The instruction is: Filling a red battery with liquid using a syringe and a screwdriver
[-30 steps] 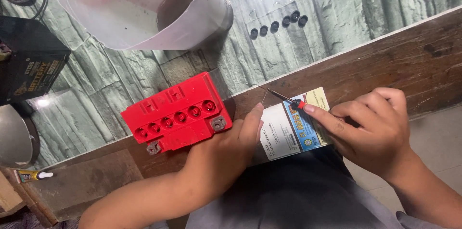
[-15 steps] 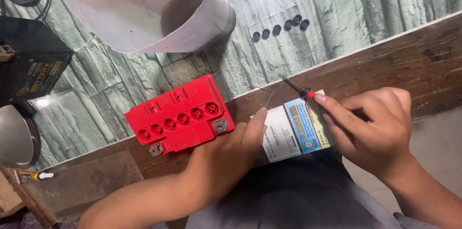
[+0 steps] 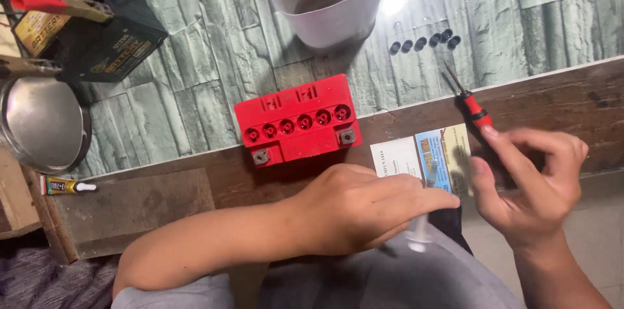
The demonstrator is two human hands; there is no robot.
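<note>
Tabletop [image 3: 552,98] first: we are looking down at a wooden edge running in front of a grey stone-patterned surface, with a white bucket [image 3: 328,7] of dark liquid standing at the far side and a metal bowl [image 3: 39,124] off to our left. Between them a red battery [image 3: 296,124] is sitting upright with its row of six filler holes open, just beyond our left hand. We are judging it dense and rigid, best taken by both short sides and kept level.

Nearer us, a printed card [image 3: 422,156] is lying flat on the wood, thin and light enough to slide at a touch. Our left hand [image 3: 361,208] is resting on its near edge, fingers [image 3: 429,198] pressed together and stretched forward over something small and clear at our lap; we cannot tell what that is.

Our right hand [image 3: 530,185] is pinching a small screwdriver [image 3: 471,104] by its red and black handle between thumb and fingertips, the thin shaft pointing away towards five black caps [image 3: 426,41] lying in a row. We are judging the tool light and stiff, its ribbed handle the sure place to hold, and the caps tiny, smooth and easy to scatter.
</note>
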